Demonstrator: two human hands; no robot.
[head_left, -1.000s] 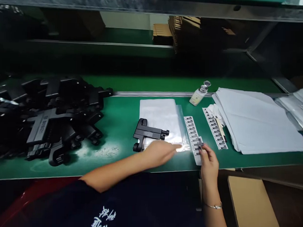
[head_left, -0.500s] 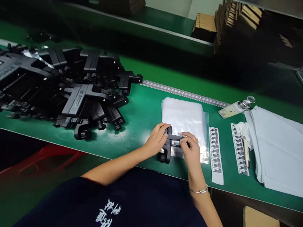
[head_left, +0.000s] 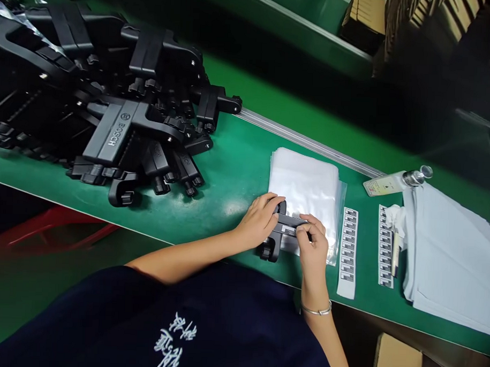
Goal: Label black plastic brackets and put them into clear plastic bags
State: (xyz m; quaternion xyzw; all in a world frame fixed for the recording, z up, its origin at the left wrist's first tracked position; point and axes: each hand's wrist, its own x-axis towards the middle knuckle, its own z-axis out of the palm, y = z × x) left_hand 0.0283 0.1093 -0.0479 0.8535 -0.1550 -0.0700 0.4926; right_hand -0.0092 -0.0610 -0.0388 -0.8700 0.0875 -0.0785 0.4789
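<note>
Black plastic T-shaped bracket (head_left: 290,220) lies near the close edge of the green tabletop (head_left: 229,172), partly over a stack of clear plastic bags (head_left: 303,175). The left hand (head_left: 258,222) grasps its crosspiece; the right hand (head_left: 313,242) is pinched around the bar's free end, thumb beside a small white-and-grey rectangular label (head_left: 288,229) (whether that is fully stuck, I cannot tell). Setting and pressing the label seems to be the step in hand; the next move would call for a firm left hold and even pressure along the label. To the right lie a white strip of printed labels (head_left: 348,251) and a second such strip (head_left: 385,258). Beyond are a slim metal-topped bottle (head_left: 389,184), stacked white sheets (head_left: 455,260) and, at left, a heap of similar black brackets (head_left: 145,57). Farthest back sit brown cardboard pieces (head_left: 365,16).
</note>
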